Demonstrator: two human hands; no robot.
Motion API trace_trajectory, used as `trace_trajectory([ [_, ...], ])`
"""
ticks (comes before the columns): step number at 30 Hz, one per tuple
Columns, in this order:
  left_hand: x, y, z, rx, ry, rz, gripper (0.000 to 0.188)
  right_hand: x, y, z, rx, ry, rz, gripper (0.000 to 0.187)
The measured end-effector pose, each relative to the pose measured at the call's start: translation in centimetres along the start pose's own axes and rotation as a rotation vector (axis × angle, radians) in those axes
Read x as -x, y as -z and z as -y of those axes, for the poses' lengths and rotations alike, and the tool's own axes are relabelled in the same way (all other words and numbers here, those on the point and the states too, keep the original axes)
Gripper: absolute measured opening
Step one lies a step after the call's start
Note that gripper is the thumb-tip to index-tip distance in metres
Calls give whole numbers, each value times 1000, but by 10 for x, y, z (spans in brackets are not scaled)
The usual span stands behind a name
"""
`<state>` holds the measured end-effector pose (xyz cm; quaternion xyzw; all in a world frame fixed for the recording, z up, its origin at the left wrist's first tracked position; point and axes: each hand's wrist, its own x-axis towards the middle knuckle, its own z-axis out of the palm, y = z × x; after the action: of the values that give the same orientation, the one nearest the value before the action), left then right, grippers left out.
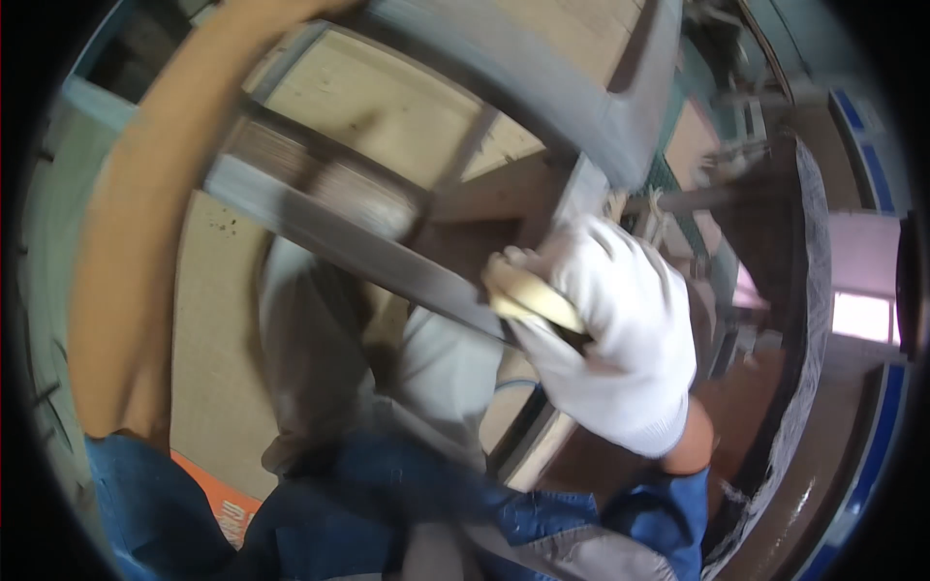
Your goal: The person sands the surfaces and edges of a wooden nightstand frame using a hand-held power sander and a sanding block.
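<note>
A grey-brown wooden furniture frame [358, 247], perhaps a chair, lies tilted in front of my body with its rails crossing above my legs. My right hand [620, 320], in a white knitted glove, is closed at the near rail's right end. Its curled fingers hold a pale-yellow pad or folded strip [541, 296] against or very close to the wood; blur hides its exact kind. My bare left arm reaches up the left side. At the upper edge my left hand [300, 8] is at the frame's far side, mostly cut off, its fingers not readable.
Brown cardboard [218, 339] lies beneath, with an orange printed patch [218, 494] near my left sleeve. On the right stands a dark brown piece [760, 397] edged with whitish sheeting [814, 281]. Cluttered items fill the upper right. A green surface [58, 252] runs along the left.
</note>
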<state>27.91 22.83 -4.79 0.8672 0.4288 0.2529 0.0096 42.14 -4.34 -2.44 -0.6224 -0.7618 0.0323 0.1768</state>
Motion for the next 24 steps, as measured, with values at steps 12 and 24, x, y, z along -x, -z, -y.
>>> trace_trajectory([
  [12, 21, -2, -30, 83, 2, -114, 52, 43, 3, -35, -81, 44, 8, 24],
  [24, -1, -20, 7, 0, 28, -34, 69, 37, 9, -13, 69, -72, -61, 64],
])
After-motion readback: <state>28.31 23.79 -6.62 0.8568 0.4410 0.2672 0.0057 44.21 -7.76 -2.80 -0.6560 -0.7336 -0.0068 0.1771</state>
